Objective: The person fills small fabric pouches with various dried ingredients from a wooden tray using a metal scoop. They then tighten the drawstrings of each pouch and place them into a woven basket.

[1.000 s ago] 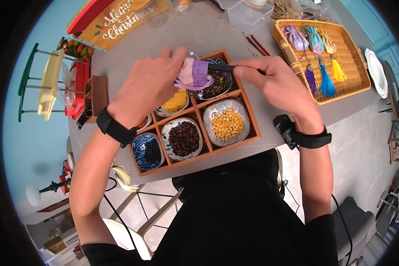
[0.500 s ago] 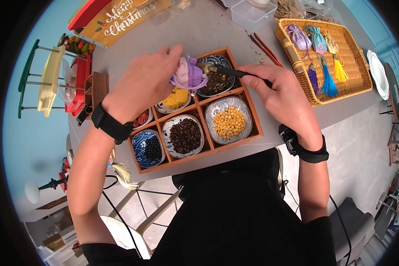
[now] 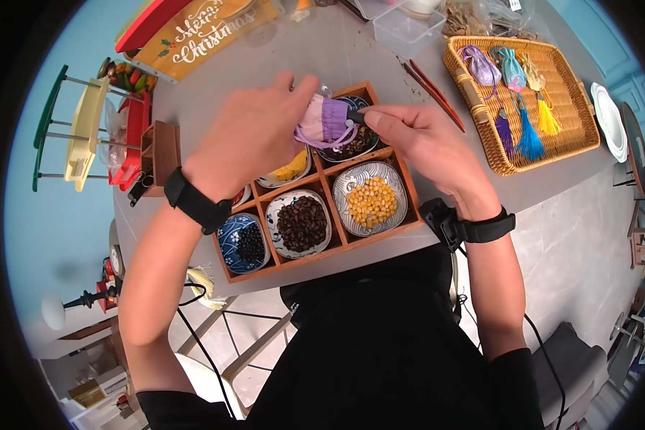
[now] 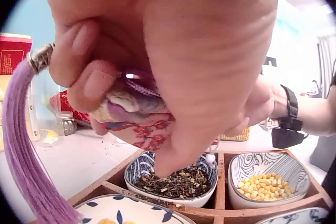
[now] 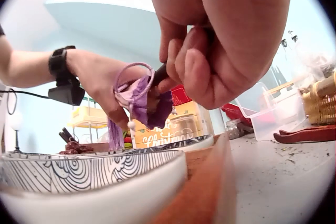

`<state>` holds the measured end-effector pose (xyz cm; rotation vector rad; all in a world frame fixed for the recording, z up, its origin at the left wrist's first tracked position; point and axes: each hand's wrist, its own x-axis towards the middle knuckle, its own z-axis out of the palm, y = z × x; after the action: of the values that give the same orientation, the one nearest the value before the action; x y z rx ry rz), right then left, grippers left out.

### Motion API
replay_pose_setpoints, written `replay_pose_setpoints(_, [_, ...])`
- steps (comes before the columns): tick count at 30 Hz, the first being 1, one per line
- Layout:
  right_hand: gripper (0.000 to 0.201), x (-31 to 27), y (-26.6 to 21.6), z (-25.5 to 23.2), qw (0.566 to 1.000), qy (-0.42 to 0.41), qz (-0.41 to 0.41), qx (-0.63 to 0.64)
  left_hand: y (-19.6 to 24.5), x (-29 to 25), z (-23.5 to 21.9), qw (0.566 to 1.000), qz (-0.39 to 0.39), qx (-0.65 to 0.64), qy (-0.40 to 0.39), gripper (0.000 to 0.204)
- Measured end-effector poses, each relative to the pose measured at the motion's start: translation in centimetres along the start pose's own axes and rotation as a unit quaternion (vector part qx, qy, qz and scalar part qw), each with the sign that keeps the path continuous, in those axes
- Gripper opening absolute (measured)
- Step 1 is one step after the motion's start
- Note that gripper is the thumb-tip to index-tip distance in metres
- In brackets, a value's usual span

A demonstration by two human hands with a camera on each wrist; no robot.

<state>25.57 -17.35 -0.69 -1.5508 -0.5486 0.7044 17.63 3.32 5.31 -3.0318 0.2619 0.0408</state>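
Note:
A pink and purple drawstring pouch [image 3: 327, 120] is gripped by my left hand [image 3: 247, 132] above the back of the divided wooden box [image 3: 413, 208]. Its purple tassel [image 4: 29, 145] hangs from the hand in the left wrist view. My right hand [image 3: 426, 143] pinches the black handle [image 3: 355, 116] of a scoop, whose head is hidden inside the pouch's mouth. Below them sits a patterned bowl of dried tea-like leaves [image 4: 176, 183]. Other bowls hold yellow kernels [image 3: 371, 202], dark brown beans [image 3: 302, 223], small black beans [image 3: 251, 244] and yellow pieces [image 3: 291, 168].
At the right, a wicker tray [image 3: 566, 147] carries several tasselled pouches. Reddish-brown tongs [image 3: 433, 93] and scattered crumbs lie behind the box, near a clear plastic container [image 3: 407, 34]. A Christmas sign [image 3: 201, 36] stands at the back left, with a small wooden rack [image 3: 161, 154] nearer.
The scoop's head, visible half a second ago at the pouch's mouth, has gone into the pouch. My right hand has moved left, closer to the pouch, and my left hand has shifted slightly right.

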Motion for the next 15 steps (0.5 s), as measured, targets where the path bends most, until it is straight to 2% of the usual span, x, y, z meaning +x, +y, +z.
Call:
replay_pose_setpoints(2, [0.029, 0.2, -0.2, -0.1, 1.000, -0.007, -0.020, -0.015, -0.7, -0.1, 0.5, 0.999, 0.009, 0.031, 0.012, 0.042])
replay_pose_setpoints(3, [0.029, 0.1, -0.7, -0.8, 0.997, -0.014, -0.028, -0.073, -1.1, -0.1, 0.7, 0.998, 0.019, 0.061, 0.023, 0.037])
replay_pose_setpoints(4, [0.028, -0.1, -1.0, -1.4, 0.991, -0.020, -0.035, -0.130, -1.2, -0.3, 0.8, 0.998, 0.018, 0.060, 0.022, 0.037])
replay_pose_setpoints(8, [0.026, -0.9, -1.3, -3.1, 0.981, -0.002, -0.033, -0.189, -1.3, -0.5, 0.9, 0.997, 0.017, 0.060, 0.045, 0.035])
replay_pose_setpoints(12, [0.026, -1.0, -1.3, -2.3, 0.989, -0.010, -0.012, -0.145, -0.6, 0.0, 1.6, 0.997, 0.021, 0.058, 0.051, 0.035])
replay_pose_setpoints(14, [0.026, -1.1, -0.8, -2.3, 0.982, 0.007, -0.065, -0.175, -0.5, 0.0, 1.7, 0.997, 0.024, 0.056, 0.053, 0.035])
replay_pose_setpoints(15, [0.026, -1.2, -0.9, -2.7, 0.982, 0.007, -0.065, -0.176, -0.6, 0.0, 1.6, 0.997, 0.021, 0.056, 0.054, 0.035])
